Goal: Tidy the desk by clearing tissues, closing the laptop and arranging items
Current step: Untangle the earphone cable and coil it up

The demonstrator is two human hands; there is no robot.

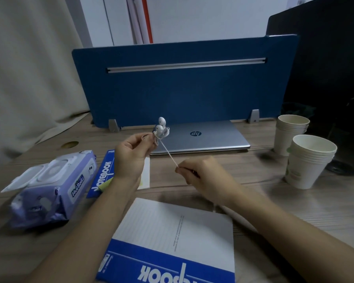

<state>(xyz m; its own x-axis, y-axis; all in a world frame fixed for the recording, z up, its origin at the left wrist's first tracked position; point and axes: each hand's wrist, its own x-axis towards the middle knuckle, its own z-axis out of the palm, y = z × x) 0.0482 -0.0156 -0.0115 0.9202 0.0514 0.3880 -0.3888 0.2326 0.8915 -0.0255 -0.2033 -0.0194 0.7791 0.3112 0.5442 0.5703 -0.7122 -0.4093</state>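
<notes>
My left hand [131, 152] holds up a coiled bundle of white wired earphones [160, 128], the two earbuds sticking out above the fingers. A taut length of the white cable runs down to my right hand [200, 173], which pinches its end. Behind the hands a silver laptop [208, 137] lies with its lid down against the blue desk divider. A purple wet-wipes pack [49, 186] with its white flap lifted lies at the left. A blue-and-white notebook [172, 242] lies in front of me, and a second one [104, 174] is partly hidden under my left forearm.
Two stacks of white paper cups [307, 160] stand at the right, beside a dark monitor [325, 78]. The blue divider [182, 82] closes the back of the wooden desk [264, 174]. A beige curtain hangs at the left. A round cable hole [70, 144] is at the back left.
</notes>
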